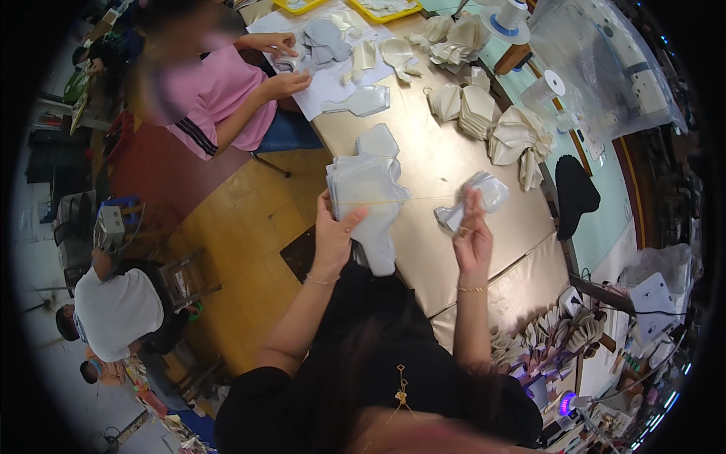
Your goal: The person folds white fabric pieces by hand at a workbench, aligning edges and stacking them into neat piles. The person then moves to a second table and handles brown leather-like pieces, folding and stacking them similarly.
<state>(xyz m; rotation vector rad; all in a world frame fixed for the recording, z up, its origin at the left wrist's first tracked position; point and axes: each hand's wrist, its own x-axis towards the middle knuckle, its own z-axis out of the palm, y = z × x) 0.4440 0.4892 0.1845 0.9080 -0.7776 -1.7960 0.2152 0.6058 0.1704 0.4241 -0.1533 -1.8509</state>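
Gold tabletop (423,253) and yellow tiled floor (249,204) beneath pale stack (367,181)

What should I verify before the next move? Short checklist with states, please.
1. Stack of pale pieces supported: ok, the left hand grips its left side, thumb in front.
2. Yellowish band across the stack: ok, it crosses the front face; whether it goes all the way round is hidden.
3. Band held by the right hand: cannot tell, its fingers are raised and blurred.
4. Both hands on the stack: not ok, only the left.
5. Right hand off the small pale bundle: cannot tell, they overlap in this view.
6. Co-worker's hands clear of the stack: ok, they are apart from it, farther up the table.
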